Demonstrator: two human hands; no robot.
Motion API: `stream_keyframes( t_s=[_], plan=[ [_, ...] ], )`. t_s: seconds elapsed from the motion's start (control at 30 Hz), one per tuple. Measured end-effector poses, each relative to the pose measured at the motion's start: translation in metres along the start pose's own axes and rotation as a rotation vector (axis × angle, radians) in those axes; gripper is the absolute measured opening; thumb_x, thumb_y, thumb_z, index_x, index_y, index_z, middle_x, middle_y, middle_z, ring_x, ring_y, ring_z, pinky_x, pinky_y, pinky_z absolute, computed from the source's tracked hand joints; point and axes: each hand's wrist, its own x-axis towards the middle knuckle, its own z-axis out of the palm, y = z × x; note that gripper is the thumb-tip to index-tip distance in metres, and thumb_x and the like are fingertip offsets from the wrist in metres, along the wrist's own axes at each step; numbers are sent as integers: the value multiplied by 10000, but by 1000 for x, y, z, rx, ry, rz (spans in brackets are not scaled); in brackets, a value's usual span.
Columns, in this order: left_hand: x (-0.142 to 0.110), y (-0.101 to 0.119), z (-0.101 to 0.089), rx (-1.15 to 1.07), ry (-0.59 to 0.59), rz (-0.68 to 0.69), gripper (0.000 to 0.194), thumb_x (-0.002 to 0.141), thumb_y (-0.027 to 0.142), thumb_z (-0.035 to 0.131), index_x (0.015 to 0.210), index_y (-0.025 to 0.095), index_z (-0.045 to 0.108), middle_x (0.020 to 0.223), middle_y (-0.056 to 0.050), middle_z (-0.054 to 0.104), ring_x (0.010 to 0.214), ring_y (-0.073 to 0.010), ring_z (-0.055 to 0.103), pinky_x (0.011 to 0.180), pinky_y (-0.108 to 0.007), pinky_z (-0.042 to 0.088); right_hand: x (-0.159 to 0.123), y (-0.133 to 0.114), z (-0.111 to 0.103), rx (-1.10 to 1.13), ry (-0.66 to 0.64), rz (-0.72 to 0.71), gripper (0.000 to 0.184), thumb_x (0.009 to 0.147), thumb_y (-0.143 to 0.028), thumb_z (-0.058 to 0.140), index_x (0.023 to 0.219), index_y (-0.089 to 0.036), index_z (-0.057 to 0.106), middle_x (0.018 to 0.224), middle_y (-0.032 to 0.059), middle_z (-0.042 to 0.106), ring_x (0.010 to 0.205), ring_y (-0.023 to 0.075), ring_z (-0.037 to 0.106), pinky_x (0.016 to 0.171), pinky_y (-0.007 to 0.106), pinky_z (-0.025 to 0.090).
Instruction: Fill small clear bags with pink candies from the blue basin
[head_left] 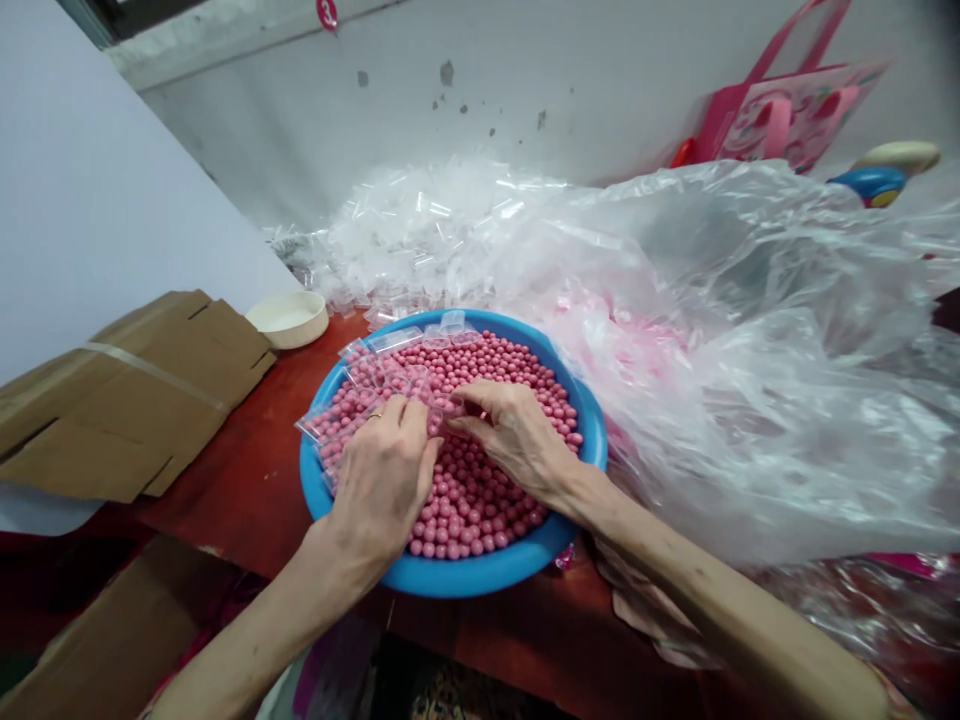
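While I'm standing here looking on, a person's two bare hands are working inside a blue basin (465,578), which is sitting on a red tabletop (225,500). Pink beads (454,510) are filling the basin, and clear plastic packets (394,340) are lying over them along its left and back parts, some overlapping its rim. The left hand (386,470), wearing a ring, is bending its fingers close together over the packets near the basin's middle; I'm not managing to tell whether it's pinching one. The right hand (517,440) is reaching in over the basin's right rim, thumb and forefinger tips coming near each other just beside the left fingers; whether they're gripping plastic or a bead, I cannot tell. Behind the basin, a heap of clear plastic pieces (435,230) is spreading toward the wall (360,130). Crumpled plastic sheeting (750,400) is covering the area right of the basin, and a pink bag (787,120) is standing beyond it. A white dish (289,320) is resting left of and behind the basin; folded cardboard (142,400) is lying farther left.
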Motion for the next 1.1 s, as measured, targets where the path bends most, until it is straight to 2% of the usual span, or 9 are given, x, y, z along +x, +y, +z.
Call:
stream_keyframes(
  t_s=[0.07, 0.17, 0.43, 0.57, 0.63, 0.7, 0.83, 0.97, 1.1],
  plan=[
    [-4, 0, -1, 215, 54, 40, 29, 743, 117, 616, 719, 107, 603, 792, -139, 634, 693, -298, 629, 578, -395, 523, 4, 0, 5, -39, -38, 5, 174, 791, -46, 598, 648, -140, 560, 685, 17, 597, 654, 135, 524, 622, 252, 344],
    [-10, -2, 0, 329, 134, 91, 90, 698, 153, 676, 657, 112, 607, 824, -171, 654, 705, -329, 632, 589, -430, 539, 5, 0, 13, -60, -76, -8, 175, 785, -39, 593, 647, -137, 549, 701, 32, 597, 677, 146, 529, 638, 259, 338],
    [-22, -8, 6, 251, 244, 106, 100, 712, 174, 681, 686, 100, 619, 902, -206, 665, 776, -355, 629, 631, -470, 543, 5, 2, 20, -63, -94, -21, 202, 822, -58, 550, 641, -146, 528, 677, 11, 567, 631, 125, 492, 603, 247, 316],
    [-12, -12, 0, 117, 310, 111, 134, 816, 175, 570, 858, 92, 666, 1001, -178, 661, 943, -352, 589, 802, -517, 504, 5, 3, 18, -29, -92, -16, 178, 822, -61, 563, 664, -143, 562, 663, -2, 578, 626, 119, 504, 595, 236, 330],
    [3, -18, -3, 49, 271, 125, 237, 847, 123, 494, 1027, 102, 647, 1139, -164, 625, 1112, -352, 504, 907, -528, 449, 5, 3, 18, -27, -91, -9, 139, 821, -72, 574, 700, -138, 587, 695, 10, 605, 643, 126, 520, 610, 241, 346],
    [22, -24, -2, -8, 137, 172, 302, 859, 87, 436, 1096, 123, 620, 1251, -144, 573, 1215, -342, 418, 974, -533, 395, 4, 4, 18, -36, -97, -5, 106, 821, -77, 575, 738, -135, 606, 730, 24, 626, 662, 135, 532, 629, 250, 356],
    [49, -35, 3, -149, -131, 304, 309, 855, 51, 363, 937, 110, 655, 1092, -124, 654, 1088, -266, 522, 947, -456, 427, 3, 3, 19, -83, -126, -13, 124, 811, -57, 560, 715, -129, 595, 723, 37, 604, 661, 144, 516, 630, 262, 342],
    [48, -43, 2, -269, -108, 308, 281, 859, 61, 393, 887, 138, 661, 968, -79, 689, 938, -211, 583, 880, -386, 460, 0, 2, 18, -120, -140, -38, 184, 819, -36, 504, 677, -147, 542, 724, 35, 565, 655, 142, 481, 618, 265, 323],
    [42, -49, 2, -426, -30, 199, 217, 827, 66, 508, 947, 161, 662, 957, -53, 710, 928, -192, 613, 880, -371, 465, -3, 7, 21, -111, -129, -91, 200, 845, -54, 455, 682, -166, 486, 719, 29, 531, 660, 148, 462, 624, 279, 321]
  ],
)
